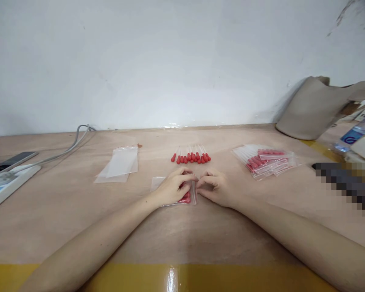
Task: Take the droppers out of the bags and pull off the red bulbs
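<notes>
Bag [194, 196] lies flat on the table [158, 233], in front of the row of droppers [191, 157], with red bulbs [186, 198] inside and what seems its mouth strip at right. The left hand [172, 187] rests over the bag, finger and thumb bent toward the strip; the right hand [217, 187] has its fingertips near together at the strip's edge. Whether either one clamps the film, I cannot tell. To close it well, I would let the left hand hold the bag steady, keep the bulbs away from the strip, and press evenly from one end to the other. A careless pull could make the strip crooked or leave a gap.
</notes>
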### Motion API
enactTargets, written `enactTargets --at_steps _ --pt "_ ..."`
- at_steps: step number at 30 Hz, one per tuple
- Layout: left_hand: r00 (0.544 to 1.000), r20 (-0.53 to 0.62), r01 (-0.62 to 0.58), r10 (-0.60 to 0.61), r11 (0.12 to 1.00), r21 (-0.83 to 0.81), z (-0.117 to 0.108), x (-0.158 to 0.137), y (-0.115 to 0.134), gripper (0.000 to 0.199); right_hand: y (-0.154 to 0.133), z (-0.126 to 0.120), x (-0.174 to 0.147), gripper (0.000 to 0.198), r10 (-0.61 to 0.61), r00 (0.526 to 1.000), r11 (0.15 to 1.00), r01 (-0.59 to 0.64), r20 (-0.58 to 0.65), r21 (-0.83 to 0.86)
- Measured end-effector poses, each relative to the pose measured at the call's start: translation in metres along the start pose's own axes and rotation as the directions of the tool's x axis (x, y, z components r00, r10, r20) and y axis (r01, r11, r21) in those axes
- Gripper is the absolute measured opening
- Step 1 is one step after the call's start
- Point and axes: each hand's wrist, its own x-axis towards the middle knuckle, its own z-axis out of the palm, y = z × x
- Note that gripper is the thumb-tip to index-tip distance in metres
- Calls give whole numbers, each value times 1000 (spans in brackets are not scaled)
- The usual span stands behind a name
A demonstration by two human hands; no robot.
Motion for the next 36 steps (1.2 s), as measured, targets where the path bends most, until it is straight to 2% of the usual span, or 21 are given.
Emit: enactTargets --at_steps 6,14,20,25,31,36 --pt "999 34 8 -11 997 82 -2 2 -1 38 0 1 1 4 -48 998 999 48 28 14" --pt "998 52 24 -28 997 69 -4 2 1 36 6 6 -2 8 -102 995 995 102 0 -1" --pt "992 110 -69 61 995 70 -11 4 -2 25 1 2 1 10 -120 993 992 120 17 -27" --pt "977 157 -163 147 982 94 -16 7 -3 21 2 4 2 10 -182 983 982 183 21 -48" --pt "946 243 -282 214 914 291 -24 10 -1 26 8 5 2 12 -210 977 967 213 37 -138" --pt "939 234 -333 253 843 423 -19 8 -6 26 8 1 7 11 -256 965 949 261 50 -179"
